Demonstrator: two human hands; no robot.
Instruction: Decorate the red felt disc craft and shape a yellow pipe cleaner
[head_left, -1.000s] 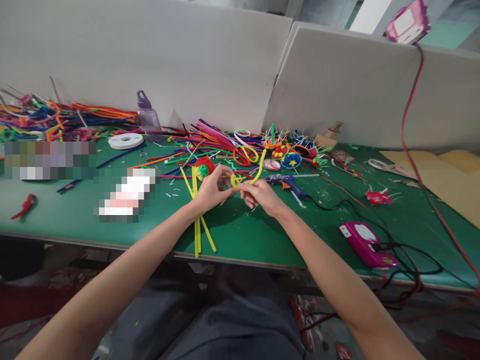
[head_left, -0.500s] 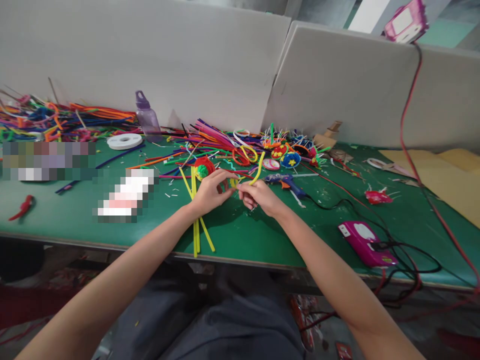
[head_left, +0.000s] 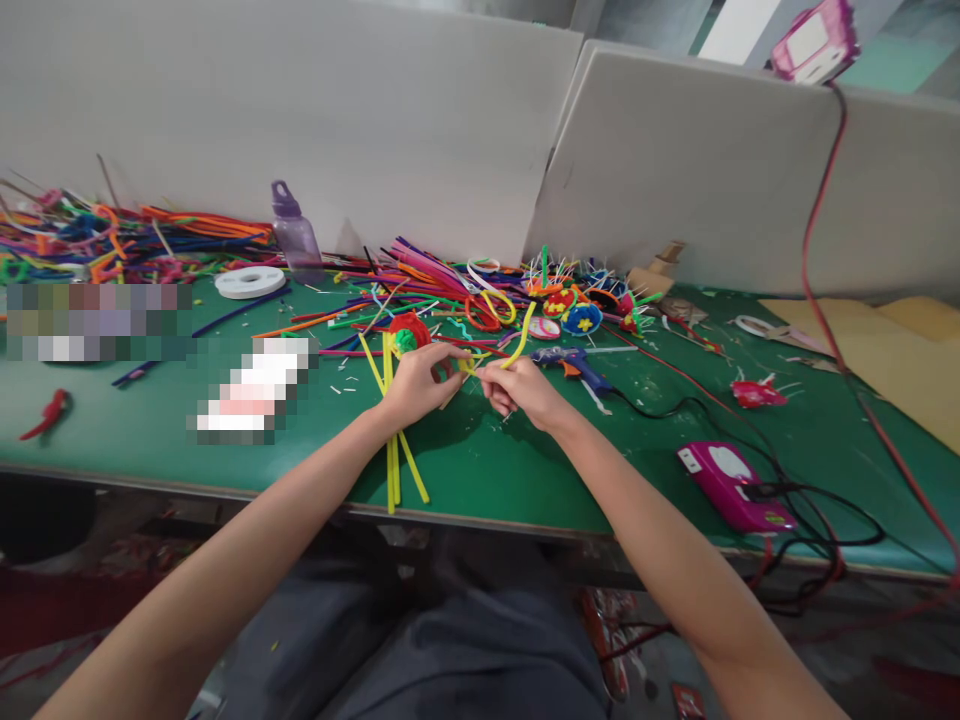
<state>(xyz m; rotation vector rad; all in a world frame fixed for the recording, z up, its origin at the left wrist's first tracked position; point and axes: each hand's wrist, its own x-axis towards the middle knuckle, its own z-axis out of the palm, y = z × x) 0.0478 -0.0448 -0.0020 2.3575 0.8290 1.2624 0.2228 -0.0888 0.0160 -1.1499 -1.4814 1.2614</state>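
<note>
My left hand [head_left: 421,382] and my right hand [head_left: 517,390] meet over the green table [head_left: 150,430], both pinched on one yellow pipe cleaner [head_left: 517,345]. Its coiled end sits between my fingertips and its free end curves up and away to the right. A red and green pipe-cleaner flower [head_left: 406,335] lies just behind my left hand. Several straight yellow pipe cleaners [head_left: 393,460] lie under my left wrist and reach the table's front edge.
A heap of coloured pipe cleaners [head_left: 420,280] and finished flowers [head_left: 577,315] lies behind my hands. A blue glue gun [head_left: 577,366] rests to the right, a pink device [head_left: 731,488] with black cables further right. A purple bottle [head_left: 295,232] and a white tape roll [head_left: 250,282] stand left.
My fingers have shifted slightly on the yellow pipe cleaner, and its coiled end is now more hidden between my fingertips. Both arms stay in place.
</note>
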